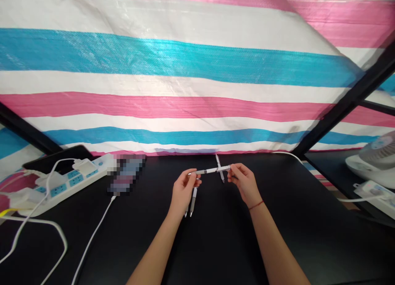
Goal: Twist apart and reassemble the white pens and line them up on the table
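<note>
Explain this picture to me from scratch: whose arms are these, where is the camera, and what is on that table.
The camera sits on a person's head and looks forward and down, so the two bare arms are that person's own. The left hand and right hand hold a white pen level between them, one at each end. The left hand also grips two more pens that point down. Another pen lies on the black table just behind the held one. To the left lies a white power strip with cables. Behind hangs a striped tarp; a fan shows at far right.
</note>
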Demonstrator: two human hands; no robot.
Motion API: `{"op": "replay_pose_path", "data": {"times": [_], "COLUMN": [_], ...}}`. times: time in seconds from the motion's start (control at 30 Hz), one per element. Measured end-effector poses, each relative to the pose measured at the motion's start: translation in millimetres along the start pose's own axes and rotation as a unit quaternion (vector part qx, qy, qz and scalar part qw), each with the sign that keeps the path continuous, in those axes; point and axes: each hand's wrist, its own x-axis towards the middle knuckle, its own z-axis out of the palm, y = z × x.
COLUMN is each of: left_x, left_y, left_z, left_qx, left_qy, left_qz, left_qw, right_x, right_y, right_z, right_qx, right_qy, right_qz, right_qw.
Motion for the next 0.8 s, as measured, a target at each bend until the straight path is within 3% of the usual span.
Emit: {"op": "replay_pose_path", "data": {"times": [0.23, 0.6, 0.8], "left_x": [4.2, 6.2, 9.5], "left_y": [-6.6, -4.2, 2.0], "left_z": [-5.3, -8.2, -8.9], "left_qx": [-0.023, -0.14, -0.257], "left_qy": [0.026, 0.065, 0.099], "left_qz": [0.013, -0.056, -0.121], "left_qw": [0.999, 0.987, 0.954], "right_x": [0.5, 6.0, 6.7], "right_y": [1.3, 0.2, -0.5], "right_z": [-1.7, -7.6, -7.9], "right_qx": [0.008, 0.058, 0.075], "right_qy": [-0.016, 0.072, 0.093], "right_qz": [-0.015, -0.007, -0.01], "right_qw": [1.0, 0.996, 0.993]}}
